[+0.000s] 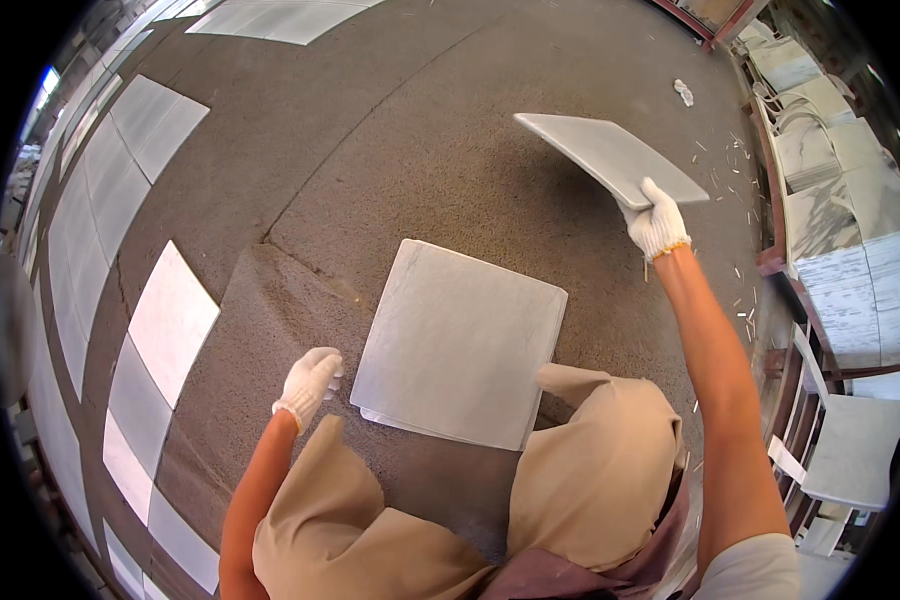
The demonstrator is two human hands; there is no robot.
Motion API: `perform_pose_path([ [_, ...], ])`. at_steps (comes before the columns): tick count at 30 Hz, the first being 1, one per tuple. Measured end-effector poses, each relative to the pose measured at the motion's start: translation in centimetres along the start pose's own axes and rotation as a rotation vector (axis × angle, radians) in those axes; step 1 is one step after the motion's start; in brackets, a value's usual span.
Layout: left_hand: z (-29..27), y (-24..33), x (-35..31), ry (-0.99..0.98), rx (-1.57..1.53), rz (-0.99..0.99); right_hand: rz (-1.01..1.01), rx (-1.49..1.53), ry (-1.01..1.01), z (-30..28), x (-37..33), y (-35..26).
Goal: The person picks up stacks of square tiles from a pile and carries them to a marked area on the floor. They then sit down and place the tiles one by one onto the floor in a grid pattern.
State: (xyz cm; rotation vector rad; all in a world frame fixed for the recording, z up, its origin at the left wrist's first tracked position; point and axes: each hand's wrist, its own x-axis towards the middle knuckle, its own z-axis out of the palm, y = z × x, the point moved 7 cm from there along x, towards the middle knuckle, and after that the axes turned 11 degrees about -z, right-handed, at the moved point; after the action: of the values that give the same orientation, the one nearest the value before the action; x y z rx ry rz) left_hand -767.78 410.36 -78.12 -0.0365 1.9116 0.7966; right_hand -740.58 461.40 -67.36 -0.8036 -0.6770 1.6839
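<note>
In the right hand (657,222) tilts a thin, pale grey tile (615,158).

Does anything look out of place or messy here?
A little. A lower tile juts out from under the near edge of the top tile, so the two aren't aligned. White scraps litter the floor at right, and a crumpled white thing lies farther off.

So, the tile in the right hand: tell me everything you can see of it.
The tile is a thin, flat, four-sided light grey slab, stone-like or ceramic in look, with a pale edge. The white-gloved right hand grips it at the near side, thumb on top. It appears held off the brown floor, beyond and right of the stacked tiles. Its underside is hidden.
</note>
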Motion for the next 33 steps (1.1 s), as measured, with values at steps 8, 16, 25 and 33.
perform_pose_path([
  [8,3.9,0.3,2.9,-0.005,0.190,-0.032,0.100,-0.133,0.222,-22.2,0.3,3.7],
  [16,4.5,-1.9,6.1,0.116,0.383,-0.050,0.427,-1.061,0.033,-21.3,-3.6,4.3],
  [25,5.7,1.3,4.7,0.170,0.573,-0.050,0.855,-1.356,-0.539,-15.8,-14.7,7.8],
  [33,5.6,1.3,3.9,0.104,0.394,-0.023,1.413,-1.286,-0.754,-13.9,-23.9,11.1],
])
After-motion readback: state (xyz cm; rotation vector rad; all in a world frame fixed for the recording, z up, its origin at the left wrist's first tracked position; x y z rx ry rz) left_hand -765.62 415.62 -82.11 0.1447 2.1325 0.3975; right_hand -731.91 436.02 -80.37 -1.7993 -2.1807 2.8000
